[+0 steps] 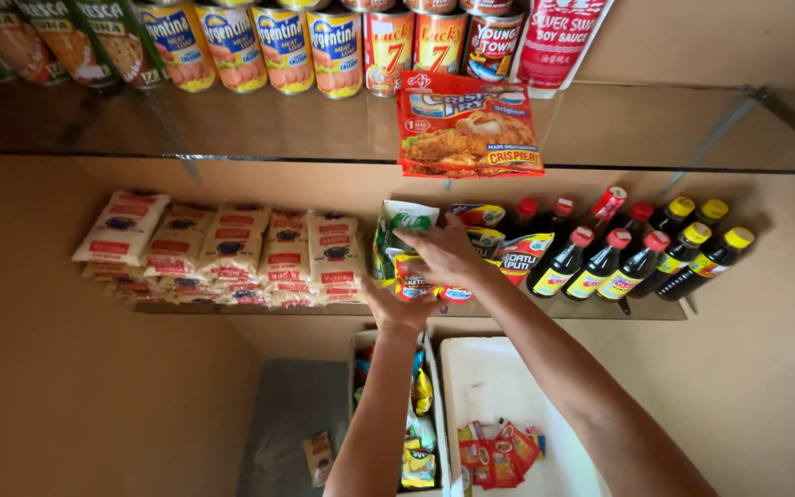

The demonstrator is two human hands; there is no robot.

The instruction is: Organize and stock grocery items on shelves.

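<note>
My left hand (399, 311) reaches up to the front edge of the lower shelf (581, 308) and grips a small stack of red and yellow sachets (413, 279) from below. Just above it, my right hand (445, 253) lies on the same stack with its fingers spread. Its fingertips touch a green and white pouch (396, 224) standing behind the sachets. More small packets (478, 216) sit right of the pouch, partly hidden by my right hand.
Dark sauce bottles (600, 262) with red and yellow caps fill the shelf's right side, and white and red packets (232, 248) its left. Cans (324, 46) and a red packet (468, 124) rest on the glass shelf above. Below stand a packet-filled box (416, 433) and a white tub (489, 377).
</note>
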